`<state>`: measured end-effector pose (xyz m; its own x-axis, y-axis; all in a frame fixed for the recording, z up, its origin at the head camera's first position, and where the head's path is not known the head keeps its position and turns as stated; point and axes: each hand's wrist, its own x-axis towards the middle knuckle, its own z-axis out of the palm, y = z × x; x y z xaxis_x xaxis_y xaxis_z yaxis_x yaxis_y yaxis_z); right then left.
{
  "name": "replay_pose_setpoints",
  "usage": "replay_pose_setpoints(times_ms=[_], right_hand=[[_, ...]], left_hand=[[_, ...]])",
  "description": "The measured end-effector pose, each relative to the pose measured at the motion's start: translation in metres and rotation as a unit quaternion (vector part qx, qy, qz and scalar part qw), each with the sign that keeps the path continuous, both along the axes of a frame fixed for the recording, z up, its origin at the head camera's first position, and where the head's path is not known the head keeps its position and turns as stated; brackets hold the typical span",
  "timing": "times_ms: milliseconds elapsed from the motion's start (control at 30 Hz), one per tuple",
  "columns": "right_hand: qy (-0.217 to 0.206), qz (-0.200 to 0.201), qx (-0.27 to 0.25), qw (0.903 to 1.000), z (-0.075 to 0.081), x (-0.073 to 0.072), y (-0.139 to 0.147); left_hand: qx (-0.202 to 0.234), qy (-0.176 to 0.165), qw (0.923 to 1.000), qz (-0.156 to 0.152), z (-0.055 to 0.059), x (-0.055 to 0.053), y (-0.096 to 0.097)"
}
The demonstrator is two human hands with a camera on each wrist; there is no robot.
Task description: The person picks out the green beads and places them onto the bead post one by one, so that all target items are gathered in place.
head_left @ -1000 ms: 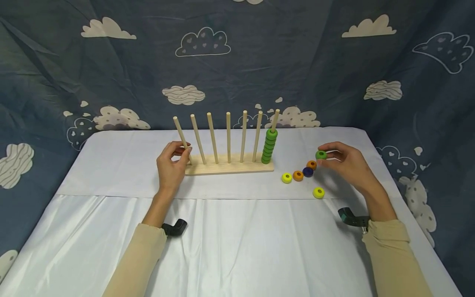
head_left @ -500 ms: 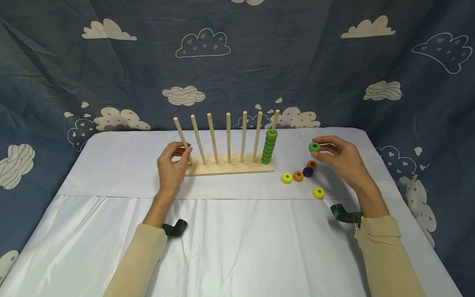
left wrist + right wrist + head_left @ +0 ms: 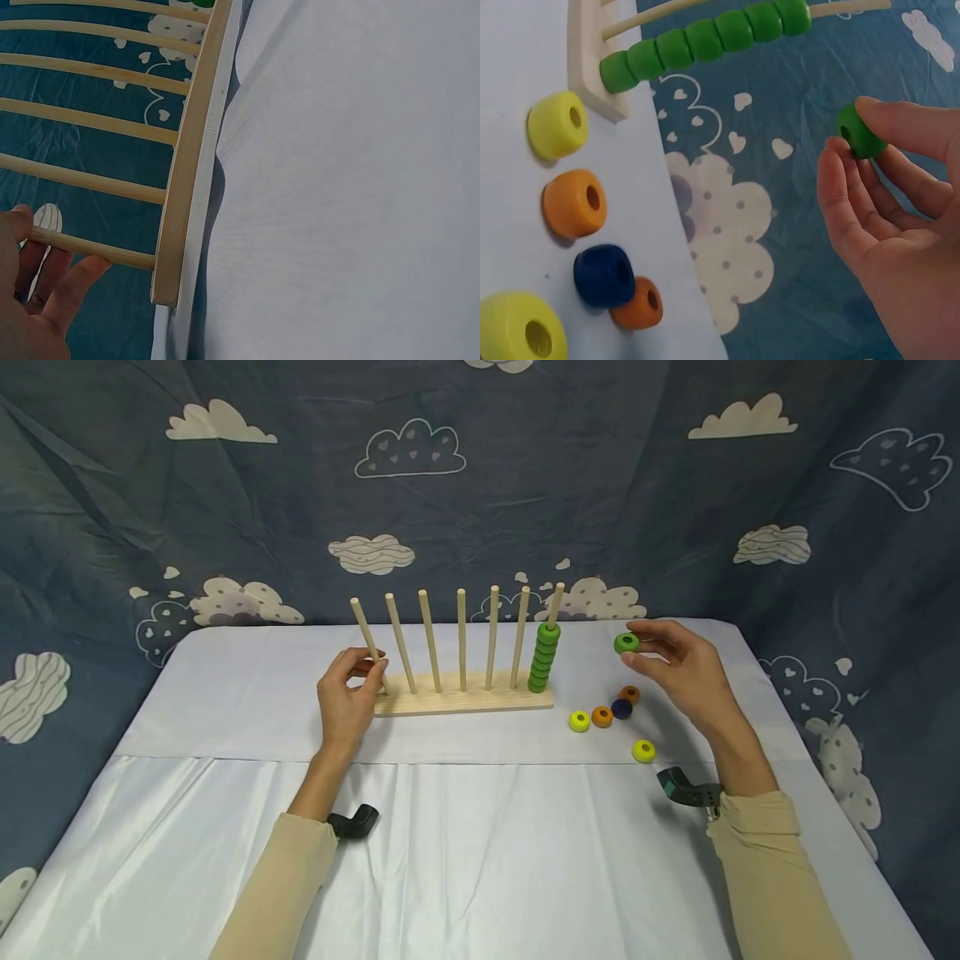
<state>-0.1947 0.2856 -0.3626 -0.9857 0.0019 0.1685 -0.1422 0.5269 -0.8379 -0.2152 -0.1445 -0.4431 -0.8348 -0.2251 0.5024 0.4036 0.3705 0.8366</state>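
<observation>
A wooden peg rack (image 3: 465, 700) stands on the white cloth, its upright pegs in a row. My left hand (image 3: 348, 697) grips the leftmost peg (image 3: 363, 622) low down, thumb and fingers around it; the left wrist view shows the same peg (image 3: 112, 253) between the fingers. Green beads (image 3: 543, 657) are stacked on the rightmost peg, whose top stays bare. To the right of the rack, my right hand (image 3: 686, 672) pinches a single green bead (image 3: 627, 643) above the cloth. In the right wrist view the hole of this bead (image 3: 866, 135) is partly visible.
Loose beads lie right of the rack: a yellow bead (image 3: 579, 721), an orange bead (image 3: 602, 717), a dark blue bead (image 3: 621, 708), another orange bead (image 3: 630, 694) and a second yellow bead (image 3: 643, 751). A dark cloud-print curtain (image 3: 480, 510) hangs behind the table.
My right hand has moved left and away from me, lifting the pinched green bead clear of the loose beads. My left hand has stayed at the leftmost peg.
</observation>
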Motion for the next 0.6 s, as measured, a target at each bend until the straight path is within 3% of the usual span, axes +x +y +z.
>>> replay_pose_setpoints(times_ms=[300,600], right_hand=[[0.009,-0.005,-0.001,0.9999,0.007,-0.004,-0.011],[0.05,0.0,-0.018,0.9986,0.012,-0.009,-0.022]], left_hand=[[-0.002,-0.004,1.0,0.001,-0.001,0.0,0.0],[-0.007,-0.004,1.0,-0.001,-0.001,0.0,-0.001]])
